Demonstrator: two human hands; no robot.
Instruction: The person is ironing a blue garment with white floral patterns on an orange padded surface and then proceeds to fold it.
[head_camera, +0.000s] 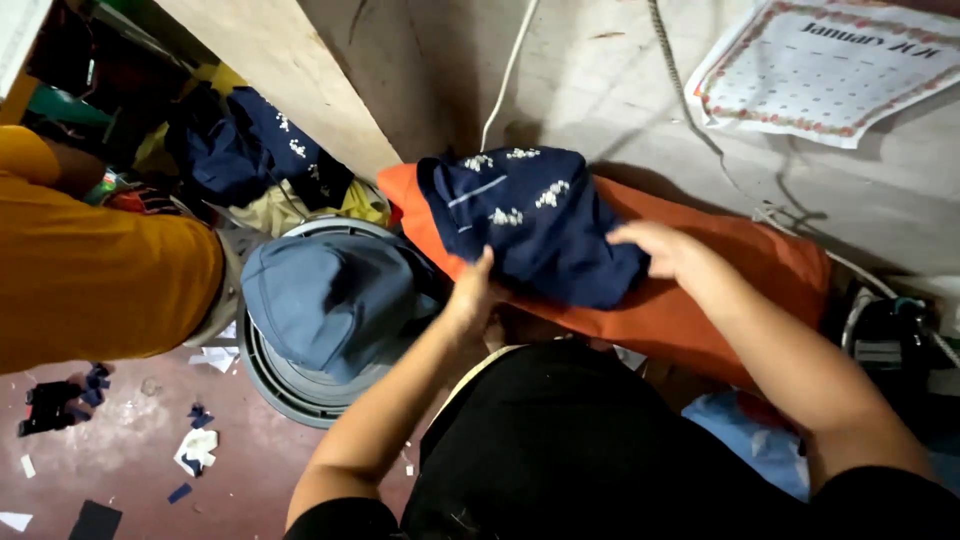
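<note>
A folded navy cloth (535, 220) with small white embroidered motifs lies on an orange cloth-covered surface (700, 290). My left hand (472, 295) grips the navy cloth's near left edge, thumb up. My right hand (665, 248) rests flat on its right edge, pressing it against the orange cover. Both forearms reach out from a black garment (560, 440) at the bottom of the view.
A grey-blue cloth (325, 295) is draped over a round grey tub (290, 385) at left. A person's yellow sleeve (90, 270) fills the far left. More navy pieces (250, 145) lie behind. Fabric scraps (195, 450) litter the red floor. A calendar sheet (825, 65) hangs upper right.
</note>
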